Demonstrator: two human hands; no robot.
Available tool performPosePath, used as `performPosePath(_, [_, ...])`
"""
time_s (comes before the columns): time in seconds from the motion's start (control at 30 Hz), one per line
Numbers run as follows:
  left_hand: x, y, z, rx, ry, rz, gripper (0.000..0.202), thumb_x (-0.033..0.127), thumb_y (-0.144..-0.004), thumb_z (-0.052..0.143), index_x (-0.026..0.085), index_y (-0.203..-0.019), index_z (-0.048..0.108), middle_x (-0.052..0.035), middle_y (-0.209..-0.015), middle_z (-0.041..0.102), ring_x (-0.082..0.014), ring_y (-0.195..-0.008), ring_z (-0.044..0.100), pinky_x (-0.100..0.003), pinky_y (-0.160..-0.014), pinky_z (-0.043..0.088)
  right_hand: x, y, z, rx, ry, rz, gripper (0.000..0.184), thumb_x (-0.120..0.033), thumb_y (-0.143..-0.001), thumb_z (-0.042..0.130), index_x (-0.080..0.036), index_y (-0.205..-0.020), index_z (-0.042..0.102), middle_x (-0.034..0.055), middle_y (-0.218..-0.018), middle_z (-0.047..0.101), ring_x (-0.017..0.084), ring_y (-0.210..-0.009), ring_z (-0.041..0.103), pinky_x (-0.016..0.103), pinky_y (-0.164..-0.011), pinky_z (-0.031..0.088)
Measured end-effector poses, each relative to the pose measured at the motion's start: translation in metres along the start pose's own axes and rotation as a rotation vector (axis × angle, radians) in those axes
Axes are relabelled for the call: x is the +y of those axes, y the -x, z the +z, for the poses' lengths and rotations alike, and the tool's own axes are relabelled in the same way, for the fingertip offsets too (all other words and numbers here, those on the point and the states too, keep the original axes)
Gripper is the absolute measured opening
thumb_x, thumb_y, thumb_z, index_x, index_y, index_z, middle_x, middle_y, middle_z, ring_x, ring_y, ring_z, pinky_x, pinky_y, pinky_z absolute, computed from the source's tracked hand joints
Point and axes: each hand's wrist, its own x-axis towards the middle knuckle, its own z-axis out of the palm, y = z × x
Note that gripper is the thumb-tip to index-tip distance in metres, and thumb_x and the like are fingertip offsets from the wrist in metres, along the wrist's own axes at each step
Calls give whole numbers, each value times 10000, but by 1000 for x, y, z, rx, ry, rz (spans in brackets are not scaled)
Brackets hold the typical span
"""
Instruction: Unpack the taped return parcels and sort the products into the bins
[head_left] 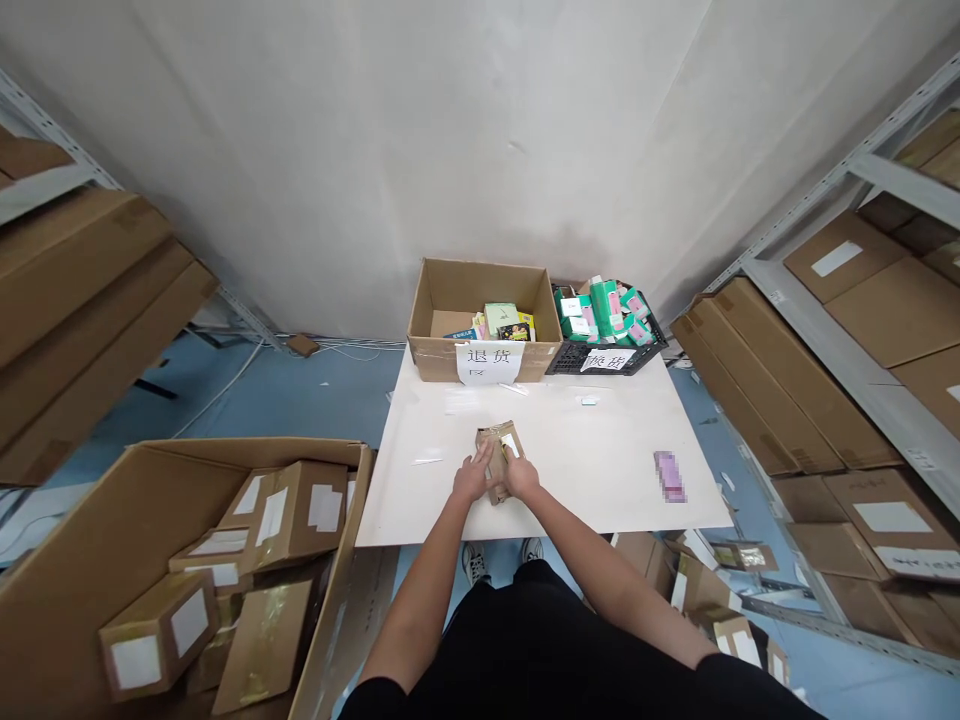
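Note:
A small taped cardboard box (493, 492) rests on the white table (420, 500), near its front edge. On the left side of the box, my left hand (472, 478) presses and grips it, fingers reaching over the top. My right hand (520, 475) is closed above the right side of the box. A small dark and yellowish thing shows at its fingertips, too small to name. Part of a white label peeks out on the box beyond my right hand.
An open carton (427, 358) with small packs and a black crate (562, 360) with green boxes stand at the table's back. A purple pixelated item (670, 476) lies right. A big carton (352, 540) of parcels stands left; shelves (862, 350) rise right.

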Motion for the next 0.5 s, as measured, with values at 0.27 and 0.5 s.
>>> performPosePath(0.27, [-3, 1, 6, 54, 17, -4, 933, 581, -863, 672, 413, -1664, 225, 12, -1781, 94, -415, -1518, 357, -500, -1129, 436, 46, 64, -19, -245, 162, 14, 562, -138, -797, 668, -279, -1341, 648, 117, -1096, 769, 321, -997, 740, 333, -758, 504])
performPosePath(0.5, [15, 8, 12, 106, -6, -65, 868, 598, -934, 571, 365, -1681, 196, -12, -1782, 112, -419, -1453, 403, -505, -1077, 486, 70, 84, 2, 189, -139, 142, 676, -349, -1007, 489, -262, -1639, 268, 102, -1265, 730, 282, -1089, 722, 331, -879, 508])
